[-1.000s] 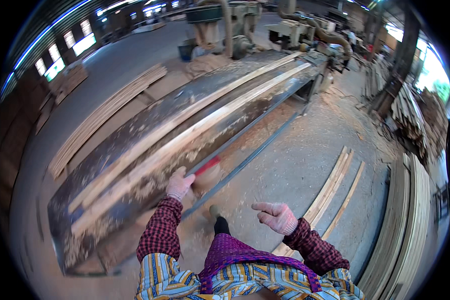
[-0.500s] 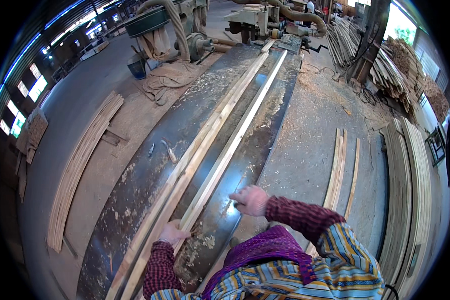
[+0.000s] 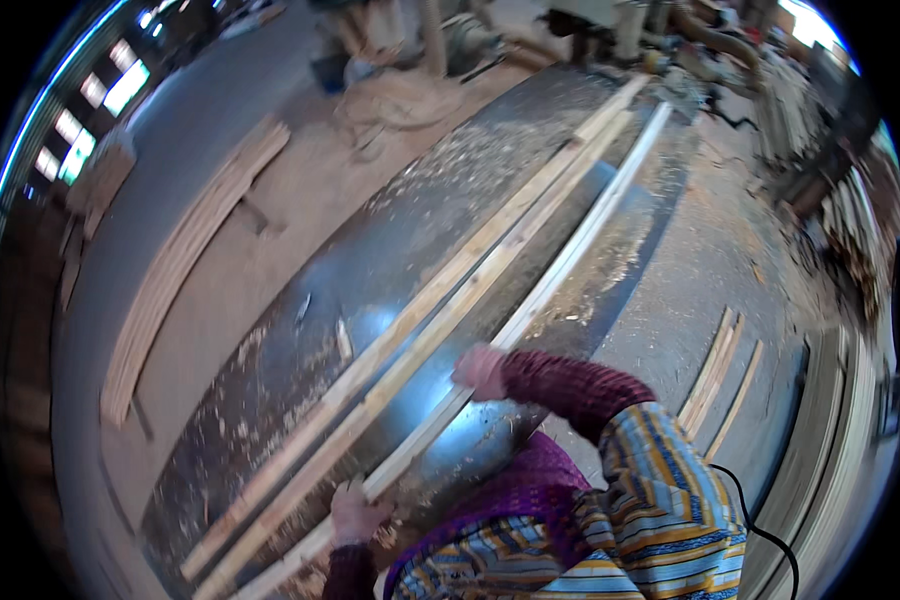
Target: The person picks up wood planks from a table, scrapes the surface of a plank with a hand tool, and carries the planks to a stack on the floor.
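Note:
A long pale wooden strip (image 3: pixel 420 440) runs lengthwise along the dark workbench (image 3: pixel 440 190). My left hand (image 3: pixel 358 512) is closed over its near part. Farther up the same strip, my right hand (image 3: pixel 480 372) grips it, with the fingers wrapped around the wood and partly hidden. To the left of it, two more wooden strips lie roughly parallel on the bench, an outer strip (image 3: pixel 410 318) and an inner strip (image 3: pixel 390 382). Beyond them is a small pale-handled tool (image 3: pixel 343 340), blurred.
A machine (image 3: pixel 660 62) stands at the bench's far end. Boards are stacked at left (image 3: pixel 185 275) and right (image 3: pixel 820 450). Thin strips (image 3: pixel 715 365) lie on the floor to the right. Wood chips litter the bench, and a black cable (image 3: pixel 770 535) hangs beside my right arm.
My right hand has come from above the bench's right edge onto the near strip. That strip now lies farther from the other two. My left hand still holds it. The view has turned.

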{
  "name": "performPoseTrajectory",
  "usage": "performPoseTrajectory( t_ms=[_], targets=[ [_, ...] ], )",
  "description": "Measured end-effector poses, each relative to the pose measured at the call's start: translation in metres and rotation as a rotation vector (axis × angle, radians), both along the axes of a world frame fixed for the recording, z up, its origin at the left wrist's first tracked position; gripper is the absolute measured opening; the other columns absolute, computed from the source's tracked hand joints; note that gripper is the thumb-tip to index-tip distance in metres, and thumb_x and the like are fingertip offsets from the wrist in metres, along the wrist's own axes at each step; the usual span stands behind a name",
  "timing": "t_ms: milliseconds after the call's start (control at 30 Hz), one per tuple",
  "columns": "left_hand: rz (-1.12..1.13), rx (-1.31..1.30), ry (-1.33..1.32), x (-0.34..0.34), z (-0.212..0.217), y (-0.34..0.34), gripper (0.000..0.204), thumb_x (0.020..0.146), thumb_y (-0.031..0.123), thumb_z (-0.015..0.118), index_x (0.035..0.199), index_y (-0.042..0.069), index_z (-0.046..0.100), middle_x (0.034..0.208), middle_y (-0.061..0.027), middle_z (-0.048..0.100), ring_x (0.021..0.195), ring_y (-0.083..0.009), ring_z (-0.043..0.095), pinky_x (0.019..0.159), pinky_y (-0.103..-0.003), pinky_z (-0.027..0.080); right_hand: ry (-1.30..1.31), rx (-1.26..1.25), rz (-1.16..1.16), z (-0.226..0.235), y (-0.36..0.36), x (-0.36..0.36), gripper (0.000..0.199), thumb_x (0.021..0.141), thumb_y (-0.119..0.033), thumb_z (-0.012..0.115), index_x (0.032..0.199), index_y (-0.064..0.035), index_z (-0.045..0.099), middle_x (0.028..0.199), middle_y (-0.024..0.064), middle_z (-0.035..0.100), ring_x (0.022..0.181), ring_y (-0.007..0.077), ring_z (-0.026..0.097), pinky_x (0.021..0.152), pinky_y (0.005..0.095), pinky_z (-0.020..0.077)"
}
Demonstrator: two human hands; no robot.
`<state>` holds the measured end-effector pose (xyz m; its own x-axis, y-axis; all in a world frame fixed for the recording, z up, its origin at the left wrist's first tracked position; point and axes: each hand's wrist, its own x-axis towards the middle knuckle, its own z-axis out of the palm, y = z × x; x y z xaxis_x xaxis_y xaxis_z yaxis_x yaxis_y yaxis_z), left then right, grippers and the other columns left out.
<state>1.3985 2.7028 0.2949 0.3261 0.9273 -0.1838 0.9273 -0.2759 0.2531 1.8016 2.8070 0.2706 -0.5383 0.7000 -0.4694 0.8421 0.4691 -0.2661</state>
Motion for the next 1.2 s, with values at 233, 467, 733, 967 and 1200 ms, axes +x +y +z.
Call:
performPoseTrajectory(
  t_ms=[233, 467, 733, 967, 1200],
  targets=[
    [0.244, 0.016, -0.024, 0.079, -0.034, 0.001, 0.058, 0.075, 0.053, 0.080, 0.113, 0.010, 0.072, 0.107, -0.0132, 0.070, 0.106, -0.0338, 0.066, 0.095, -0.049, 0.048, 0.300, -0.109, -0.048, 0.021, 0.038, 0.052, 0.046, 0.078, -0.042, 0.078, 0.112, -0.0119, 0.073, 0.116, 0.0159, 0.070, 0.115, 0.0356, 0.064, 0.098, 0.0448, 0.0522],
    [0.232, -0.152, 0.226, 0.063, -0.033, 0.006, 0.061, 0.075, 0.055, 0.078, 0.118, 0.012, 0.067, 0.112, -0.0082, 0.065, 0.109, -0.0282, 0.063, 0.095, -0.043, 0.048, 0.266, 0.344, 0.351, -0.007, 0.116, -0.086, 0.066, 0.069, -0.045, 0.086, 0.120, -0.0090, 0.065, 0.110, 0.0143, 0.067, 0.113, 0.0353, 0.062, 0.097, 0.0458, 0.0514],
    [0.235, -0.161, 0.242, 0.081, -0.020, -0.009, 0.058, 0.079, 0.060, 0.075, 0.117, 0.017, 0.067, 0.111, -0.0062, 0.066, 0.111, -0.0269, 0.063, 0.098, -0.043, 0.047, 0.133, 0.114, 0.408, 0.008, 0.104, -0.082, 0.040, 0.071, -0.036, 0.081, 0.096, -0.0059, 0.073, 0.104, 0.0205, 0.070, 0.100, 0.0393, 0.068, 0.088, 0.0486, 0.0569],
    [0.219, -0.126, 0.206, 0.080, -0.022, -0.004, 0.059, 0.078, 0.061, 0.075, 0.114, 0.014, 0.069, 0.112, -0.0067, 0.067, 0.115, -0.0241, 0.063, 0.100, -0.042, 0.047, 0.041, 0.085, 0.488, 0.017, 0.089, 0.000, 0.030, 0.084, -0.033, 0.066, 0.095, -0.0063, 0.073, 0.095, 0.0190, 0.071, 0.089, 0.0382, 0.071, 0.082, 0.0492, 0.0578],
    [0.183, 0.268, 0.197, 0.081, -0.047, -0.028, 0.062, 0.077, 0.044, 0.073, 0.130, 0.014, 0.064, 0.125, -0.0067, 0.064, 0.122, -0.0275, 0.058, 0.109, -0.044, 0.042, -0.169, 0.081, 0.353, 0.010, 0.077, 0.113, 0.026, 0.080, -0.031, 0.068, 0.093, -0.0098, 0.075, 0.092, 0.0172, 0.074, 0.088, 0.0401, 0.072, 0.076, 0.0500, 0.0578]
  ],
)
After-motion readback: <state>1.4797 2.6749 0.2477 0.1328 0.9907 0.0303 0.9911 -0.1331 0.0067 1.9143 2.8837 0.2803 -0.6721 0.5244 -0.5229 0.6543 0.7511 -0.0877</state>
